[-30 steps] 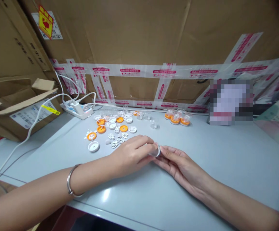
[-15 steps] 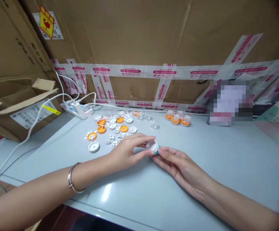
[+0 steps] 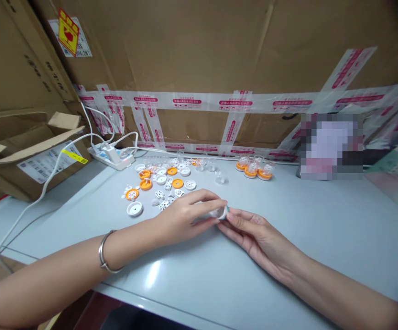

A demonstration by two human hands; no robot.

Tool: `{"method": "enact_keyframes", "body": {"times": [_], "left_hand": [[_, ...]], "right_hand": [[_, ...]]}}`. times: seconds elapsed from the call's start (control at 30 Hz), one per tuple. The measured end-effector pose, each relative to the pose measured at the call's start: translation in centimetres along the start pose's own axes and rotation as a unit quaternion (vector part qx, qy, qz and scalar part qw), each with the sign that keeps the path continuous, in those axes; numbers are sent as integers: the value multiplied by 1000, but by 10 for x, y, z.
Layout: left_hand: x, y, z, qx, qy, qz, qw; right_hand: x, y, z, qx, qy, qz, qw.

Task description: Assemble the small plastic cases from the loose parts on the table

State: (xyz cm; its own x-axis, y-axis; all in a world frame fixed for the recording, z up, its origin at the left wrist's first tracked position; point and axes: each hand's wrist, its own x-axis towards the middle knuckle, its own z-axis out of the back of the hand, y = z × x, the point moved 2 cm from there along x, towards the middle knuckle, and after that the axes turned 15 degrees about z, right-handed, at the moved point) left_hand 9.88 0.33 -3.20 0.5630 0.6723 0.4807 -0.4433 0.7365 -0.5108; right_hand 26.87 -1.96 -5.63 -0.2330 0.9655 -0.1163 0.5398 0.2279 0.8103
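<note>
Both hands meet over the table around a small round white piece (image 3: 220, 213) with a clear cover and a teal edge. My left hand (image 3: 190, 215) grips it from the left, with fingers over the top and thumb beneath, hiding much of it. My right hand (image 3: 253, 233) pinches its right side between thumb and fingers. Behind my left hand lie loose white plastic rings (image 3: 134, 209), orange discs (image 3: 177, 184), white spoked pieces (image 3: 164, 205) and clear plastic cups (image 3: 221, 178). Several orange-based pieces with clear tops (image 3: 264, 172) stand together farther back.
A white power strip (image 3: 116, 158) with cables lies at the back left beside an open cardboard box (image 3: 40, 165). A large taped carton (image 3: 185, 55) walls off the back. At the back right stands a blurred-out upright object (image 3: 331, 151). The grey table (image 3: 144, 270) ends in front.
My left fingers have slid rightward over the top of the round piece, covering more of it and of its teal edge. The right hand keeps its pinch. The loose parts have not moved.
</note>
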Motion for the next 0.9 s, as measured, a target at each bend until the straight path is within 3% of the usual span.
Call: {"method": "enact_keyframes", "body": {"times": [0.4, 0.53, 0.7, 0.9], "left_hand": [[-3, -2, 0, -10, 97, 59, 993], [-4, -4, 2, -2, 131, 59, 990], [-4, -4, 3, 15, 147, 82, 986], [-2, -2, 3, 5, 177, 108, 978]], "right_hand": [[-1, 11, 2, -133, -47, -31, 989], [0, 10, 2, -220, 19, -19, 975], [2, 8, 1, -396, 117, 96, 906], [4, 12, 2, -562, 164, 196, 786]]}}
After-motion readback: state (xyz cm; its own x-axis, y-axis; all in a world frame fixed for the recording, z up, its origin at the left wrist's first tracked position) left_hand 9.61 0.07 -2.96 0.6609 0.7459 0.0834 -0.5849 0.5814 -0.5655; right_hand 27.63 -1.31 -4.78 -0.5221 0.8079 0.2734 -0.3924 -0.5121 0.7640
